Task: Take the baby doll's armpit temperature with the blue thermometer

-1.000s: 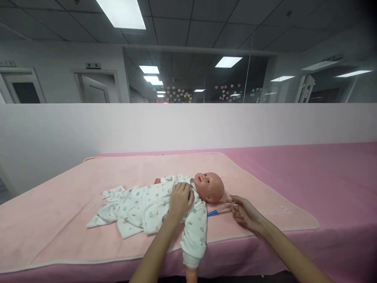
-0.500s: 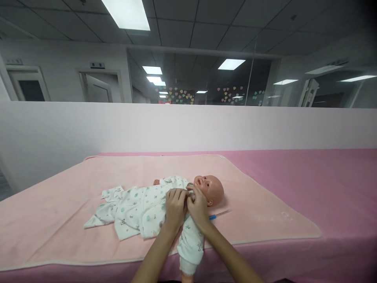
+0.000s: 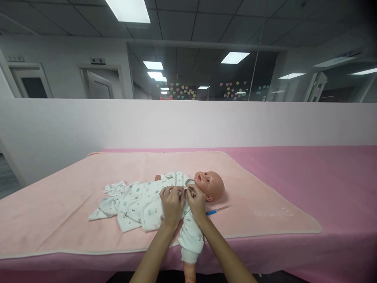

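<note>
A baby doll (image 3: 212,186) lies on its back, head to the right, dressed in white printed baby clothes (image 3: 134,201). At the upper chest, just below the neck, my left hand (image 3: 173,202) has its fingertips closed on the garment's edge. Close beside it, my right hand (image 3: 196,199) pinches the same garment near the collar. The fingertips of both hands nearly meet. Whether a tie or a snap lies between them is too small to tell. One sleeved arm of the doll hangs toward me between my forearms, past the table's front edge.
Under the doll is a peach blanket (image 3: 253,218) on a pink-covered table (image 3: 332,188). A thin stick-like tool with a blue end (image 3: 212,212) lies right of my right hand, near the doll's head. A white partition (image 3: 188,124) stands behind the table.
My view has tilted slightly downward. Both hands stay at the doll's chest; the left fingers have shifted a little left, and the right hand has drawn slightly away from the doll's chin.
</note>
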